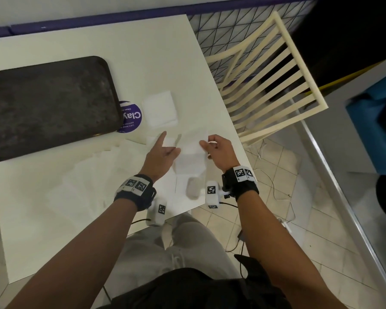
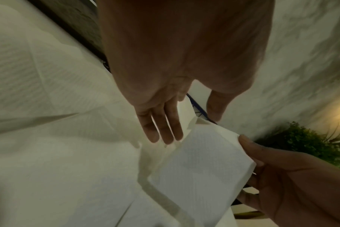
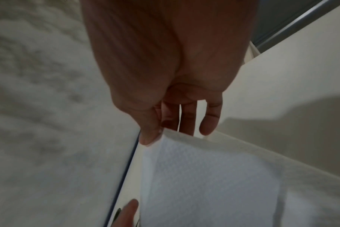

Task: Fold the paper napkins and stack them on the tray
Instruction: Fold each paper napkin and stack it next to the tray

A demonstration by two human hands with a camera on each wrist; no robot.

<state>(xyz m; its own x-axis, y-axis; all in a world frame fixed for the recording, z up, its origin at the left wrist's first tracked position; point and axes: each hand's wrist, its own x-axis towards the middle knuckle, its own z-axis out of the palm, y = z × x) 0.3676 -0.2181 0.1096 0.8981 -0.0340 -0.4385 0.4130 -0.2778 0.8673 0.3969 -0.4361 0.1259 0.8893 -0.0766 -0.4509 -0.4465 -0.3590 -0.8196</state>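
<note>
A white paper napkin (image 1: 191, 152) is lifted a little off the table near its right edge. My right hand (image 1: 206, 141) pinches the napkin's right edge between thumb (image 3: 149, 136) and fingers (image 3: 186, 122). My left hand (image 1: 169, 143) is open with straight fingers (image 2: 161, 130) at the lifted napkin's (image 2: 200, 161) left edge; I cannot tell whether they touch it. Several unfolded napkins (image 1: 94, 175) lie overlapped on the table under my left arm. One folded square napkin (image 1: 159, 111) lies beyond my hands. The dark tray (image 1: 49, 103) sits at the left with nothing on it.
A round purple sticker (image 1: 130, 117) sits between the tray and the folded napkin. A cream slatted chair (image 1: 265, 74) stands just past the white table's right edge (image 1: 227, 112). Tiled floor with cables (image 1: 276, 192) lies to the right, and a blue object (image 1: 374, 130) beyond it.
</note>
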